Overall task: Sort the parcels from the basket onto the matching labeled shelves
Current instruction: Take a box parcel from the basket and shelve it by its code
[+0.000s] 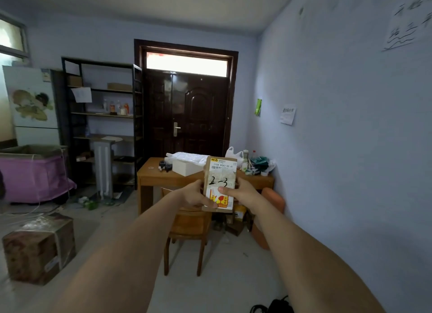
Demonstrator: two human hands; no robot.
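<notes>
A small brown cardboard parcel point(219, 174) is held upright in front of me at arm's length, its white label showing a handwritten "2-3". My left hand point(195, 195) grips its lower left edge, and my right hand point(242, 193) grips its right edge with the thumb across the label. The black metal shelf rack point(102, 116) stands against the far wall at the left, with a paper sheet hanging on it. A purple fabric basket point(35, 174) sits at the left edge of the room.
A wooden desk point(159, 174) with a white box and bags stands straight ahead, a wooden chair point(187, 228) before it. A dark double door point(187, 111) is behind. A cardboard box point(38, 247) lies on the floor at the left. A blue wall runs along the right.
</notes>
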